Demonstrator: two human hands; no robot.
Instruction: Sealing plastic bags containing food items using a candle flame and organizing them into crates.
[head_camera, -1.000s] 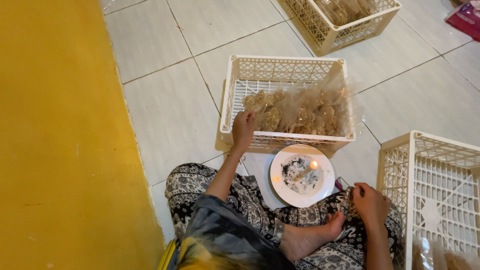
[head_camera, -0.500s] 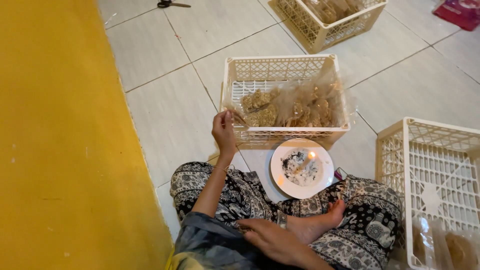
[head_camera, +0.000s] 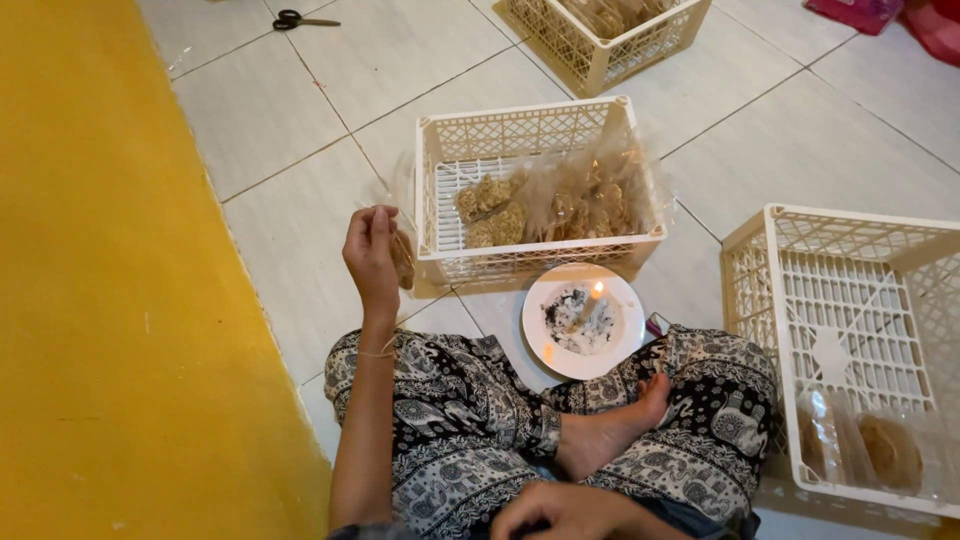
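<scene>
Now L hand (head_camera: 372, 252) w/ cracker bag (head_camera: 402, 258), crate (head_camera: 440, 262) beside

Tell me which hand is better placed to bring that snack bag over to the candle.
Probably the left hand: it already holds the bagged snack near the candle plate, while the right hand rests empty in the lap.

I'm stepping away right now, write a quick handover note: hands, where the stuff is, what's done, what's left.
Left hand: raised beside the middle crate, holding a bagged snack outside its left wall.
Right hand: low by the lap, empty as far as can be seen.
Middle crate: more bagged snacks inside.
Plate: lit candle on it, in front of the crossed legs.
Right crate: a few bags in its near corner, mostly bare.
Done: one bag taken in hand.
Left: the pile in the middle crate.
</scene>
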